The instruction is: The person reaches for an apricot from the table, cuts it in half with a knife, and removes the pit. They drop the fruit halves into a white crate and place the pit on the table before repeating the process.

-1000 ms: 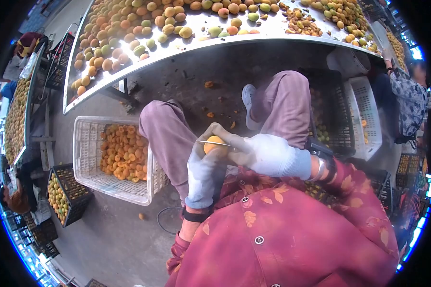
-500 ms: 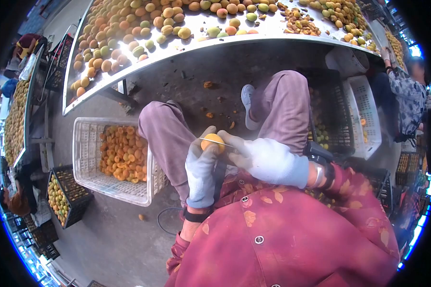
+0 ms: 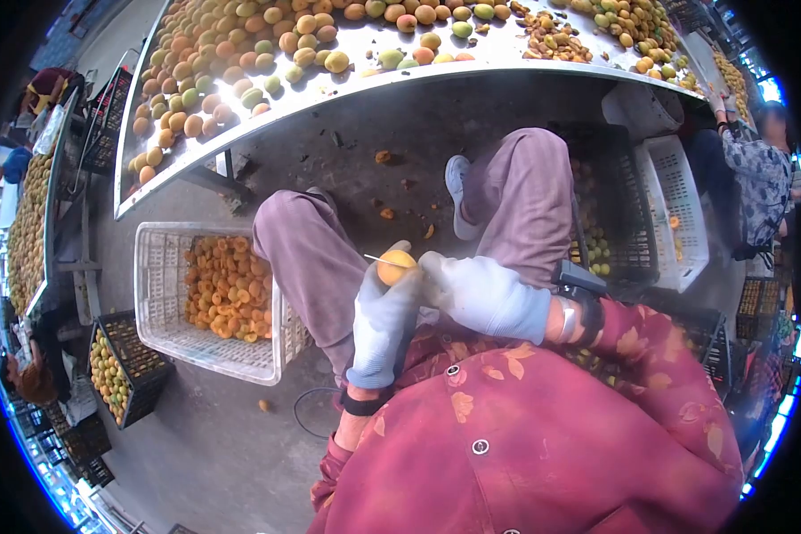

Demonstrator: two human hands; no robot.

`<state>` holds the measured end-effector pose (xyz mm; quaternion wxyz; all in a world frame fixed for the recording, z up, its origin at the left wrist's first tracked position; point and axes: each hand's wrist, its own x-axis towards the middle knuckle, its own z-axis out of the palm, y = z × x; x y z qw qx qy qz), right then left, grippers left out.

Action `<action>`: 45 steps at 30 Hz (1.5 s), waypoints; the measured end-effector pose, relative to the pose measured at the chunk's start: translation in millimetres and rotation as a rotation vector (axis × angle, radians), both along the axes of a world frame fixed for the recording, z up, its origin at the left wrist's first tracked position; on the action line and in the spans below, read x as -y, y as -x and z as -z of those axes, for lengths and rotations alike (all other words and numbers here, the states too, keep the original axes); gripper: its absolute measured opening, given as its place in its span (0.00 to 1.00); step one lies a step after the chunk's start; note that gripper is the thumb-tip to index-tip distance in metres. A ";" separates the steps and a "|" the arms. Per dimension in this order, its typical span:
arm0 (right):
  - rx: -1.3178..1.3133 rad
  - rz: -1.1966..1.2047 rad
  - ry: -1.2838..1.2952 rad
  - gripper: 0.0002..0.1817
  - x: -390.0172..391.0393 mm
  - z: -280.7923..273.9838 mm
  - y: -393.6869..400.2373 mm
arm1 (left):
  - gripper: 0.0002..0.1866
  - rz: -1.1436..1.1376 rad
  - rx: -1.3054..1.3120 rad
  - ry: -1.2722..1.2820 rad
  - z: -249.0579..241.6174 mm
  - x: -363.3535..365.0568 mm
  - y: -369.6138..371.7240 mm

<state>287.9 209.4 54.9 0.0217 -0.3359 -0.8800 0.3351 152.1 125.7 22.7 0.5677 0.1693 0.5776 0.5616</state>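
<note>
A yellow-orange apricot (image 3: 390, 272) sits in the fingers of my left hand (image 3: 383, 325), which is closed around it in a white glove. My right hand (image 3: 489, 289), also gloved, is closed against the fruit's right side. From it a thin knife blade (image 3: 380, 260) runs across the upper part of the apricot, its tip sticking out to the left. The knife's handle is hidden inside the right glove. Both hands are held together above my lap, between my knees.
A metal table (image 3: 365, 83) heaped with apricots and a pile of pits stands ahead. To the left is a white crate (image 3: 209, 360) of halved apricots, with a black crate (image 3: 142, 392) beyond it. Another white crate (image 3: 676, 214) is at right, near a co-worker (image 3: 756, 173).
Both hands have shifted slightly to the right, and the right hand has dropped a little. The apricot has turned, with the blade now nearer its top.
</note>
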 end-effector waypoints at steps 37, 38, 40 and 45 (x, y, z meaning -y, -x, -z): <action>-0.725 0.467 0.907 0.22 -27.0 30.5 3.5 | 0.32 0.284 -1.208 -0.415 -33.7 -42.0 -13.5; -0.914 0.483 1.006 0.20 -25.9 35.4 2.8 | 0.32 0.297 -1.239 -0.424 -34.3 -43.0 -13.1; -0.969 0.484 1.159 0.17 -26.3 19.9 -4.4 | 0.32 0.319 -1.259 -0.459 -39.2 -47.5 -13.4; -1.172 0.494 1.163 0.18 -34.0 22.8 -16.8 | 0.37 0.380 -1.246 -0.675 -42.3 -73.7 -17.9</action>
